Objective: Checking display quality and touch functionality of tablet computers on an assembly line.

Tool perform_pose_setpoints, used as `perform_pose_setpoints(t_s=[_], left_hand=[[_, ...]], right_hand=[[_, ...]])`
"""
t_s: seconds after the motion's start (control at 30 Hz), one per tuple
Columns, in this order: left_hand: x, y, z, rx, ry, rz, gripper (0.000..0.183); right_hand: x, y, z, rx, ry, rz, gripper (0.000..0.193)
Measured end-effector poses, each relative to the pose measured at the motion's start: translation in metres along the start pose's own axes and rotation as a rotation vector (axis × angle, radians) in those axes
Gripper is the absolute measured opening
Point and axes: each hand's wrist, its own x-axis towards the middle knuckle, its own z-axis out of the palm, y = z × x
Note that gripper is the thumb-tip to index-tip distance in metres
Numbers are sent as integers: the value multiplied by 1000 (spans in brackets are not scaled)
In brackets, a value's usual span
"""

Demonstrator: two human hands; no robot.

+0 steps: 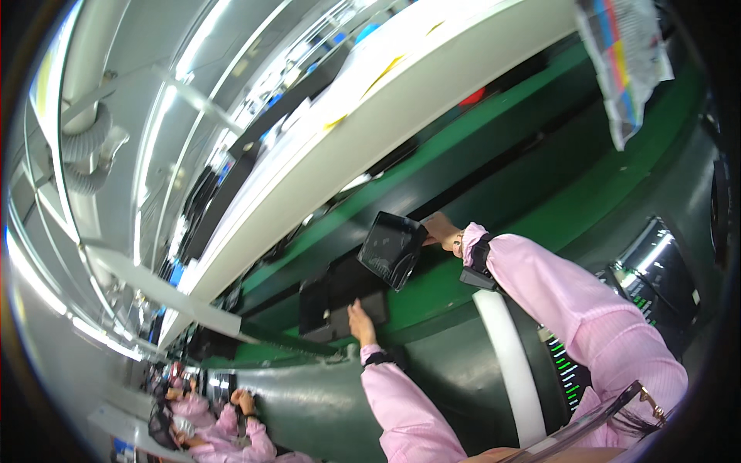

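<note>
My right hand (441, 231) grips the right edge of a glossy black rectangular panel (390, 251), tilted above the green work surface. Smudges or light reflections show on its face. Lower and to the left, my left hand (359, 322) reaches over a dark flat tray-like piece (332, 332), fingers stretched out; whether they touch it I cannot tell. Beside that hand lies another black flat piece (313, 306). Both my sleeves are pink, with dark bands at the wrists.
A long white shelf (370, 127) crosses above the green bench (440, 297). A white curved strip (509, 363) runs near my right forearm. At right stand black racks with green marks (563, 370) and a glossy dark panel (652, 255). A printed plastic bag (624, 69) hangs upper right. Another person (208, 420) works lower left.
</note>
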Motion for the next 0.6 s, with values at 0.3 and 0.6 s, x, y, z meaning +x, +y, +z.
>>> perform_pose_setpoints(t_s=[0.3,0.6], left_hand=[[-1,175,108,95,-245,608,39],[-95,309,133,-81,-368,831,39]], right_hand=[[-255,-267,-142,-37,508,354,19],[-557,-344,-307,61,1012,-129,21]])
